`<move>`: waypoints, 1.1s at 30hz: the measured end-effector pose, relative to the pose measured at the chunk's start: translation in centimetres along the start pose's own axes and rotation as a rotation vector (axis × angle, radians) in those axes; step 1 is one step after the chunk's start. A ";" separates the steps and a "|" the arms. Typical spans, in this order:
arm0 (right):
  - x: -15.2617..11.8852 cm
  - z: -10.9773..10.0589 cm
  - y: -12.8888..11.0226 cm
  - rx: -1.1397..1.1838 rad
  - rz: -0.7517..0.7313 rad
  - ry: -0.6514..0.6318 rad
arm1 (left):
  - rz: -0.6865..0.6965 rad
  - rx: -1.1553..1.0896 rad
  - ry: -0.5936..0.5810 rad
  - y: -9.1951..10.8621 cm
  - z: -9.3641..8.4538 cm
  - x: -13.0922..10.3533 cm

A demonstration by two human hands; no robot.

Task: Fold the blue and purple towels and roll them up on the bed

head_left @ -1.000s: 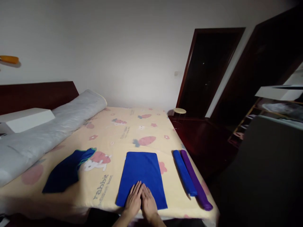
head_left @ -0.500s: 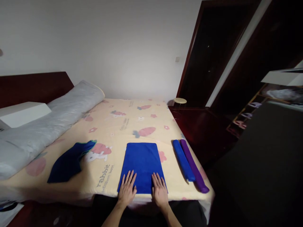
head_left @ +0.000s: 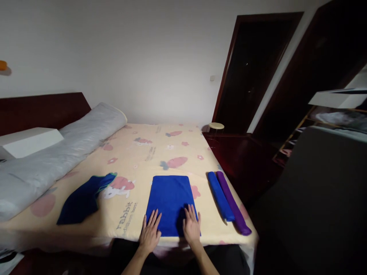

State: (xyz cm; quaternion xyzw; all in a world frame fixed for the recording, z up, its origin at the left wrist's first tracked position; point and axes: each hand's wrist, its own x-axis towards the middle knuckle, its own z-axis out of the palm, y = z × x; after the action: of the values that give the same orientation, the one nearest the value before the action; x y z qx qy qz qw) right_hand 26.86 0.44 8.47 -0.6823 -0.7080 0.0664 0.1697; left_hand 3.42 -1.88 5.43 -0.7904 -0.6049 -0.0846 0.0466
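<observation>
A blue folded cloth (head_left: 171, 198) lies flat near the front edge of the bed. My left hand (head_left: 150, 231) rests on its lower left corner, fingers stretched out. Over the lower right part is my right hand (head_left: 191, 225), fingers extended and slightly raised, casting a shadow on the cloth. Neither hand holds anything. To the right lie a rolled blue cloth (head_left: 220, 196) and a rolled purple cloth (head_left: 233, 202), side by side. On the left is a crumpled dark blue cloth (head_left: 82, 200) with green edging.
The bed (head_left: 137, 160) has a cream sheet printed with rabbits and carrots. A long grey wrapped roll (head_left: 71, 149) and a white box (head_left: 33, 141) lie on the left. A round stool (head_left: 216, 126) stands beyond the bed, and a dark panel (head_left: 318, 198) rises at the right.
My right hand has lifted a little from the cloth and moved slightly up. My left hand has shifted slightly left and down. The view has tilted up slightly.
</observation>
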 end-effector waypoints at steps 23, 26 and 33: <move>1.2 0.0 2.5 0.159 -0.224 -0.210 | -0.084 -0.085 -0.129 0.5 -1.1 0.4; 1.0 -0.3 4.8 0.136 -0.174 -0.174 | -0.133 -0.107 -0.174 0.8 -1.7 0.9; 1.6 -0.5 3.5 0.085 -0.077 -0.088 | -0.221 -0.150 -0.118 1.8 -2.0 3.4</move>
State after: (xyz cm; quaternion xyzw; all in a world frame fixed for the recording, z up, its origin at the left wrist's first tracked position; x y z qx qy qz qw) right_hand 30.28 2.15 8.07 -0.6430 -0.7372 0.1195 0.1696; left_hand 5.90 0.53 8.14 -0.7238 -0.6819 -0.0876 -0.0581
